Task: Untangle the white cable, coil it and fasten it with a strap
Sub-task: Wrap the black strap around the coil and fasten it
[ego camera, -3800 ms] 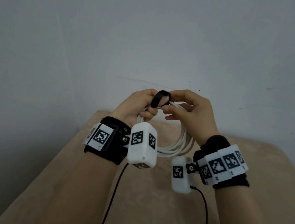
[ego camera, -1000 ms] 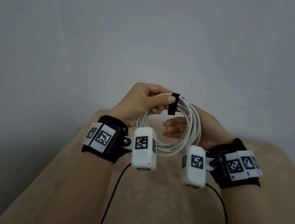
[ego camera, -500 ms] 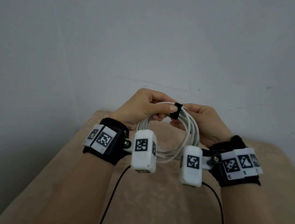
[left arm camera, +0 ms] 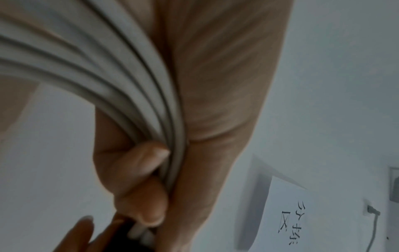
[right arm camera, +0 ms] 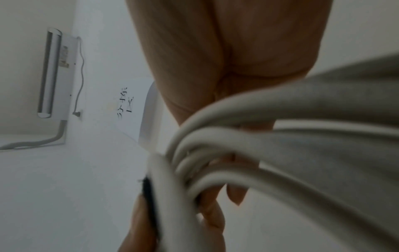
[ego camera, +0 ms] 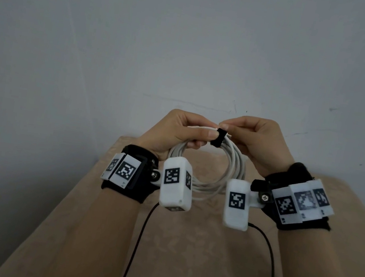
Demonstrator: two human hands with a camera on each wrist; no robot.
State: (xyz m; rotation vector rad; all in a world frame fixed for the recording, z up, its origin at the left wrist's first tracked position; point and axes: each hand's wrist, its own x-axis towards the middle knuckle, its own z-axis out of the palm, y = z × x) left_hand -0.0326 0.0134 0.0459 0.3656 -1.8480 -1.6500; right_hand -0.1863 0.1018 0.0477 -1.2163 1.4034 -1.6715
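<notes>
Beige cloth is covering the table [ego camera: 182,247] down below. Above it, the white cable [ego camera: 232,168] is hanging in a coil. The left hand [ego camera: 177,132] is gripping its top, and the right hand [ego camera: 258,141] is pinching the black strap [ego camera: 219,138] around it.

Head view downward; wrist views close-up

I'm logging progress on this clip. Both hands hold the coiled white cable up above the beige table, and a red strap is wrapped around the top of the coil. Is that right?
One detail is off: the strap is black, not red, as the head view shows. The rest stands: the left hand and the right hand hold the coiled white cable above the beige table, with the strap wrapped around the top of the coil.
</notes>
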